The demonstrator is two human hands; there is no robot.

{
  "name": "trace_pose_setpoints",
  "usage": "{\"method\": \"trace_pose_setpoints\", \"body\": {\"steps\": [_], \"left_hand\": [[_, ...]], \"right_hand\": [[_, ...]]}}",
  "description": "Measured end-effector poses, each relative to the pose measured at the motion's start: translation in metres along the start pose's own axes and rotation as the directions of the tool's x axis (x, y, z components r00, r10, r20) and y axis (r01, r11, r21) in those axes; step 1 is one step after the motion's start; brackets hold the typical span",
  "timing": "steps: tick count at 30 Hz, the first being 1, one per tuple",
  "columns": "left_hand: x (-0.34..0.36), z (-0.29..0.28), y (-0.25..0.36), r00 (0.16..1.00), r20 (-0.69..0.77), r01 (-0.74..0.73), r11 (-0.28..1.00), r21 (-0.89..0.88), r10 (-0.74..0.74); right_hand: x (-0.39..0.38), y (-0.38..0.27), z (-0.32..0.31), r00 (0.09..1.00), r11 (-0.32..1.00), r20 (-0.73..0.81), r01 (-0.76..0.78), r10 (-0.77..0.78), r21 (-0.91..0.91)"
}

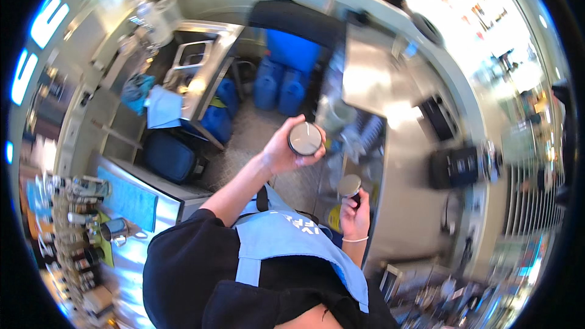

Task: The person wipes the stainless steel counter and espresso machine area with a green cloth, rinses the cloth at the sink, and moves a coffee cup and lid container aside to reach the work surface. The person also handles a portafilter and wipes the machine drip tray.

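Note:
Out in front of me, my left hand (pixel 281 145) is wrapped round a short round container (pixel 304 138) with a dark rim. Its flat grey-beige top faces up and catches a streak of light. Whether that top is a lid or the contents, I cannot tell. Lower and to the right, my right hand (pixel 355 218), with a white band at the wrist, grips the short dark handle of a tamper-like tool (pixel 349 184). The tool's flat, round, pale head points up and away from my fingers. The two held things are apart, over the floor and the right counter's edge.
A steel counter (pixel 405 207) runs along my right, with a black machine (pixel 454 167) on it. Ahead stand blue jugs (pixel 292 88) on the floor. A sink bench (pixel 228 33) and a dark bin (pixel 167 155) are at left. Bottles (pixel 76 216) line the near left counter.

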State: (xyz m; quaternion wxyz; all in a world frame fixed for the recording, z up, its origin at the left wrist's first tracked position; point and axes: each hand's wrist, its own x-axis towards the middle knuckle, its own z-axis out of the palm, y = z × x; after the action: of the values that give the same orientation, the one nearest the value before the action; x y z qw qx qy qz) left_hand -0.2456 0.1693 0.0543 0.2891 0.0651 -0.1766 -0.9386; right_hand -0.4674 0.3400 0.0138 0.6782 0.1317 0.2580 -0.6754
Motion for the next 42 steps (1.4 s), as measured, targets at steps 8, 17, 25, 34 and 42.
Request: {"method": "trace_pose_setpoints", "body": {"steps": [8,17,25,34,42], "left_hand": [[-0.069,-0.104,0.110,0.640,-0.727,-0.232,0.965,0.124,0.247],[-0.136,-0.183,0.183,0.357,-0.752,-0.860,0.510,-0.033,0.554],[-0.097,-0.264,0.297,-0.101,-0.779,-0.992,-0.118,0.034,0.619],[-0.094,-0.286,0.326,-0.127,-0.752,-0.984,-0.179,0.013,0.646],[-0.115,-0.272,0.341,-0.031,-0.650,-0.981,-0.147,-0.124,0.759]], "right_hand": [[0.174,0.123,0.118,0.821,-0.343,0.517,0.425,-0.244,-0.838],[0.328,0.261,0.289,0.429,-0.286,0.812,0.898,0.395,-0.335],[0.406,0.388,0.360,0.147,-0.007,0.506,0.963,0.850,-0.269],[0.471,0.442,0.384,0.031,0.042,0.129,0.847,0.991,-0.530],[0.584,0.568,0.354,0.379,-0.151,-0.158,-0.051,0.912,-0.987]]}}
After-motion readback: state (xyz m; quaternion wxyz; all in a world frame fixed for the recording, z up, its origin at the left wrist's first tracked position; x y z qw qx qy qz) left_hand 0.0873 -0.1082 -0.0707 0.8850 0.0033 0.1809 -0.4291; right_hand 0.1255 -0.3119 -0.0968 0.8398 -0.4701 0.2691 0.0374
